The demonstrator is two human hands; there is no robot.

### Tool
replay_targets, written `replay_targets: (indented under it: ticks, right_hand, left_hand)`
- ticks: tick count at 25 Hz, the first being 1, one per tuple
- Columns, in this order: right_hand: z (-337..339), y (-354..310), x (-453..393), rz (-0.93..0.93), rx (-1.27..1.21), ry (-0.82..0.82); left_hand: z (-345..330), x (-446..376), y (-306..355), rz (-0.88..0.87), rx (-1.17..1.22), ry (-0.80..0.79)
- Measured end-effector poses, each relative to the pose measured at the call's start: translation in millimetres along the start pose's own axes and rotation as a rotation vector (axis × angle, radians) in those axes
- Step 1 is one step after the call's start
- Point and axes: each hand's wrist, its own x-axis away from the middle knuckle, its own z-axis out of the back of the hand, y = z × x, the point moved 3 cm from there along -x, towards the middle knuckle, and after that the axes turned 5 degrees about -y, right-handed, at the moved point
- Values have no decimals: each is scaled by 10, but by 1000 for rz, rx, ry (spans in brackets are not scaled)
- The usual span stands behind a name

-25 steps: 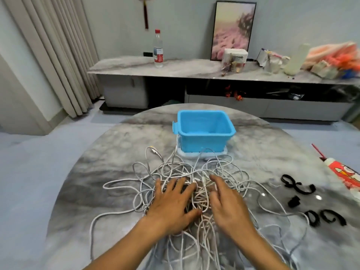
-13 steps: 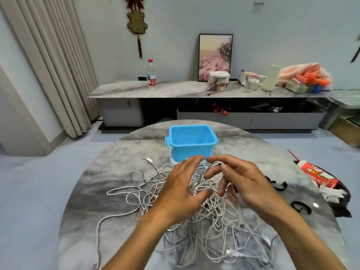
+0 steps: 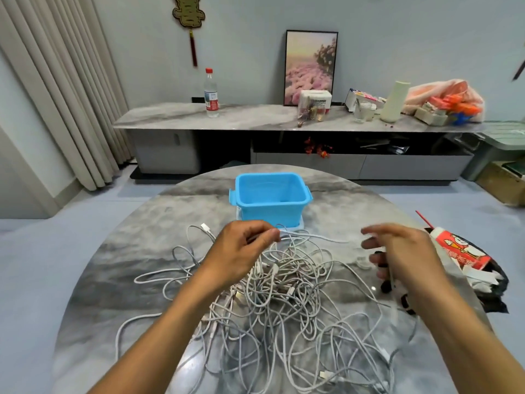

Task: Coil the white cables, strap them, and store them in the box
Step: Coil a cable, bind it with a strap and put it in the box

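A tangled heap of thin white charging cables (image 3: 284,302) sprawls over the near half of the round grey marble-patterned table (image 3: 147,251), loops trailing toward its near edge. Above the heap the left hand (image 3: 241,251) is raised with its fingers curled, thumb and forefinger pinching one strand, which runs out taut to the right. The right hand (image 3: 403,251) hovers apart from it at the same height, blurred, fingers loosely spread; whether it holds a cable I cannot tell. Black hook-and-loop straps (image 3: 385,284) lie on the table partly hidden under that hand. Beyond the hands the open blue plastic box (image 3: 271,199) stands on the table's far half, nothing visible inside it, on a white base.
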Motion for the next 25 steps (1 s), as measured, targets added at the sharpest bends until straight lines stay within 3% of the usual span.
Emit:
replay_targets:
  ticks: [1, 2, 5, 6, 7, 9, 13, 15, 16, 18, 19, 20, 21, 23, 25]
  right_hand:
    - [-30, -6, 31, 36, 389, 22]
    - [-115, -51, 84, 146, 599, -10]
    - [-515, -186, 293, 428, 358, -452]
    - [-645, -206, 363, 478, 325, -558]
    - [-701, -179, 370, 523, 345, -565]
    - [-641, -140, 262, 476, 335, -447]
    - [-312, 5, 76, 223, 164, -427]
    - [-232, 50, 60, 124, 102, -473]
    - [-226, 54, 57, 72, -10, -474]
    - [-278, -2, 87, -58, -468, -494]
    - [-332, -62, 134, -101, -686, -535]
    - [-408, -123, 189, -109, -812, -586]
    - [-502, -165, 258, -90, -824, -642]
    - [-685, -226, 436, 50, -601, -695]
    - [-808, -269, 573, 236, -322, -650]
  left_hand:
    - [18, 3, 35, -22, -29, 45]
    - [5, 4, 84, -49, -84, 51]
    - [-189, 37, 266, -149, -142, -83]
    - [-238, 51, 317, -191, -111, -108]
    - [-236, 63, 361, -210, -64, -101]
    - [-80, 59, 344, -142, 81, 69]
    - [406, 96, 27, 261, 535, 607]
    - [503, 155, -63, 448, 550, 692]
    - [528, 189, -81, 517, 393, 700]
    - [541, 257, 68, 500, -250, 660]
    - [484, 266, 211, 313, -447, 635]
    - [375, 265, 359, 132, -431, 542]
    - [216, 277, 481, 42, -261, 378]
    - [-171, 328, 640, 83, 100, -12]
    - [-335, 360, 632, 205, 346, -48]
